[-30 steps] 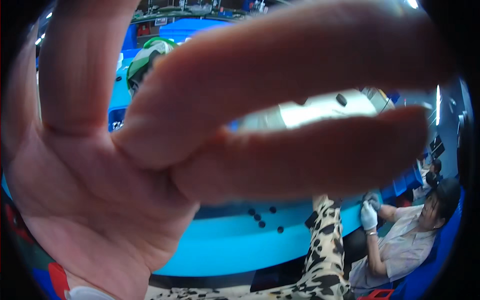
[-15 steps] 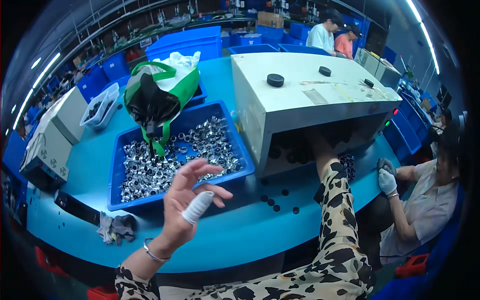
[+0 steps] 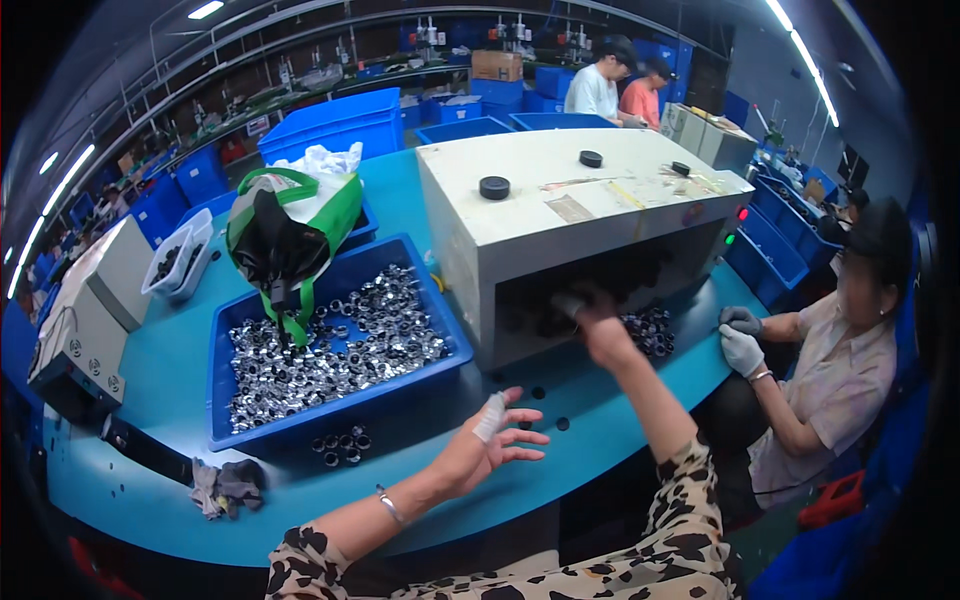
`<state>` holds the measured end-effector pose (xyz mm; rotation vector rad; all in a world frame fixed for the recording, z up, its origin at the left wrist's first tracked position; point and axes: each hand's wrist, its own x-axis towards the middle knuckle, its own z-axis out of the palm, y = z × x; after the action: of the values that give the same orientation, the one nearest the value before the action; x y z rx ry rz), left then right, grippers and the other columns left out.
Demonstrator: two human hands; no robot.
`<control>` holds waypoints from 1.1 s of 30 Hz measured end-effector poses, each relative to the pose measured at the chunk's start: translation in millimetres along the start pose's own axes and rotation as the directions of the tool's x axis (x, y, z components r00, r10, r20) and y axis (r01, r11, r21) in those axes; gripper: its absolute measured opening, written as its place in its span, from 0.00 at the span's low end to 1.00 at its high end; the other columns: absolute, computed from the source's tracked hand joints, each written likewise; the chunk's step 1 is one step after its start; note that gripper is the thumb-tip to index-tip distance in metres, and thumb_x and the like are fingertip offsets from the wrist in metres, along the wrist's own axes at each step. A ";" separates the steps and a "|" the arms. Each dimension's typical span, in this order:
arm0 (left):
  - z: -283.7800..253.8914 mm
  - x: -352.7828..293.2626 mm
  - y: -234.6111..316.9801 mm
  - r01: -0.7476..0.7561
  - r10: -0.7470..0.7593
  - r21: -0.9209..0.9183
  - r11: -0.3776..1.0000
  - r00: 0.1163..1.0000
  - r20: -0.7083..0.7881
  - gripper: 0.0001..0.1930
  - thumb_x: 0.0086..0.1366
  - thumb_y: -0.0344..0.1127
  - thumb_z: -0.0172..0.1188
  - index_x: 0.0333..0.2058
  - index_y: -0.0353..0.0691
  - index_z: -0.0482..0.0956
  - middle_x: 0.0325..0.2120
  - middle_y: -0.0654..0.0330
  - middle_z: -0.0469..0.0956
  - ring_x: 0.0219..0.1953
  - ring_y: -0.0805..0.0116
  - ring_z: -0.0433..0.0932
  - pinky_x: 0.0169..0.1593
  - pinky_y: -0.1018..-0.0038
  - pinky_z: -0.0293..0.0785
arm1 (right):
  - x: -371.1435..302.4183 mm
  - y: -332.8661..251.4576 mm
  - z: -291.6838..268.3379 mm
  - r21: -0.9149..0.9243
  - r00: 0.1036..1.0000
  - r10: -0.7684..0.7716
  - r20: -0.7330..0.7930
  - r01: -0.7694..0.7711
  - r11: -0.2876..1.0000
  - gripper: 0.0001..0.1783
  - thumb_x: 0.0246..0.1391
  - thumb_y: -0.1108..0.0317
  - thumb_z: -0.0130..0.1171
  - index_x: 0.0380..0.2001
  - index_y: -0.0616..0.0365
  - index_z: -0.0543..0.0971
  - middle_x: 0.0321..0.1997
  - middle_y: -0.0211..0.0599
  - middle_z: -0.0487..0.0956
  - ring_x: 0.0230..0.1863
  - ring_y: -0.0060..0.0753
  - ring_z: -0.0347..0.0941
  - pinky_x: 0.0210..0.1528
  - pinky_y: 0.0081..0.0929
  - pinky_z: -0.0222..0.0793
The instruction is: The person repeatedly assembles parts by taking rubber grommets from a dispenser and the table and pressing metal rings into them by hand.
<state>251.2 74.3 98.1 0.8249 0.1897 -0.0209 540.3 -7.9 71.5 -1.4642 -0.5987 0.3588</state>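
My left hand hovers over the table, palm turned inward and fingers spread, with nothing in it; its thumb is wrapped in white tape. Below its fingers lie a few small black discs. My right hand is at the mouth of a cream metal box, its fingers reaching into the shadow. A pale wrapping shows on one finger; whether the hand grips anything is unclear. Beside it, a pile of dark shiny rings sits at the box's right front. Several rings lie before a blue bin of shiny metal rings.
A green and black bag rests over the bin. Three black round caps, one a larger cap, sit on the box top. Grey gloves lie at the left front. At right sits a co-worker wearing gloves.
My right arm has drawn back from deep inside the box to its mouth. My left hand has moved right, away from the bin, uncovering the loose rings before it. The view has shifted.
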 end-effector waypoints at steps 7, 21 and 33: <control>-13.1 33.5 -22.2 -0.103 0.091 -0.434 0.895 0.995 -0.049 0.33 0.74 0.66 0.41 0.54 0.40 0.73 0.55 0.54 0.72 0.59 0.58 0.72 0.64 0.52 0.70 | -136.5 -76.0 56.1 -0.342 0.768 -0.187 0.612 0.471 0.813 0.19 0.52 0.72 0.68 0.47 0.59 0.77 0.39 0.36 0.80 0.42 0.33 0.76 0.45 0.32 0.74; -35.3 -81.3 -33.1 -0.077 0.094 0.072 0.994 0.958 -0.273 0.11 0.73 0.40 0.59 0.47 0.41 0.82 0.39 0.67 0.78 0.40 0.78 0.75 0.36 0.79 0.73 | -184.5 -84.4 113.1 -0.337 0.607 0.056 0.793 0.360 0.870 0.42 0.50 0.73 0.65 0.68 0.59 0.60 0.63 0.53 0.69 0.64 0.53 0.62 0.68 0.40 0.61; -84.2 -198.0 -40.3 -0.476 0.288 -0.465 0.747 0.861 -0.418 0.11 0.71 0.37 0.61 0.47 0.38 0.78 0.43 0.59 0.80 0.43 0.64 0.78 0.31 0.77 0.68 | -176.7 -27.7 227.8 -0.318 0.658 -0.255 0.708 0.620 0.717 0.17 0.57 0.75 0.62 0.50 0.54 0.78 0.36 0.45 0.76 0.38 0.47 0.76 0.42 0.37 0.74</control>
<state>39.5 97.7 47.8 0.2557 0.3108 0.5532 262.7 74.4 70.8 -1.6425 -1.7140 0.2695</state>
